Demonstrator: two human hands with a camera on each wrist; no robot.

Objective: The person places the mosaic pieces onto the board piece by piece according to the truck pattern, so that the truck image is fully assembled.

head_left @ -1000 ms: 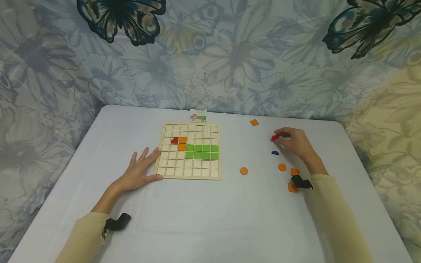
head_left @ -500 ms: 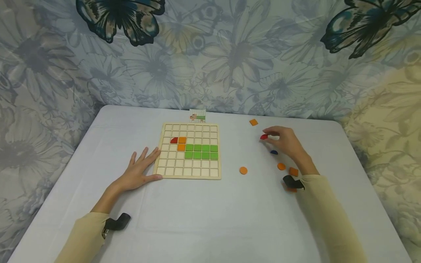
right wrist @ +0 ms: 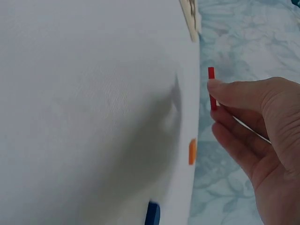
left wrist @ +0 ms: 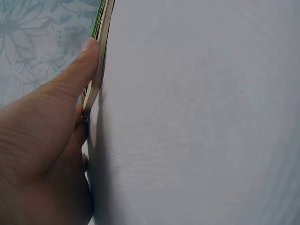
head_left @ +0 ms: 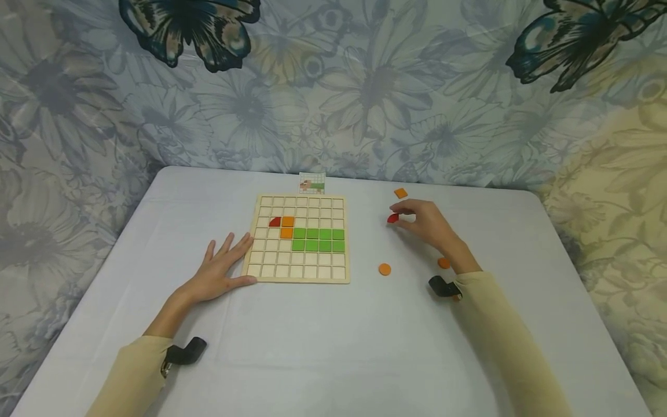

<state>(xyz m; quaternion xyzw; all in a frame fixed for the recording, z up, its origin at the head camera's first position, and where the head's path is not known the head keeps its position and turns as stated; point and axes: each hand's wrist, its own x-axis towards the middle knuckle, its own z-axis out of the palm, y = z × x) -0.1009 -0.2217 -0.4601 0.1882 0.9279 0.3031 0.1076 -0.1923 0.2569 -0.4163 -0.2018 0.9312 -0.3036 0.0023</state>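
left hand: the left hand [head_left: 221, 272] lies with fingers spread and gripping nothing, fingertips at the left edge of the grid board [head_left: 312, 271], thumb against its near left corner.
right hand: the right hand [head_left: 427, 223] pinches a red piece [head_left: 392, 218] between thumb and fingers.
red piece: raised above the white table [head_left: 292, 347], right of the board and apart from it.
board: it carries a red rounded tile [head_left: 275, 222], two orange squares [head_left: 288, 221] one nearer than the other, and green squares [head_left: 325, 245] in two rows of four reaching the right side.
card: a small picture card [head_left: 311, 183] lies just beyond the board's far edge.
loose pieces: an orange diamond-turned square [head_left: 400, 193] beyond the right hand; one orange disc [head_left: 384, 269] right of the board, another orange disc [head_left: 443, 263] beside the right wrist; a blue piece [right wrist: 152, 213] in the right wrist view.
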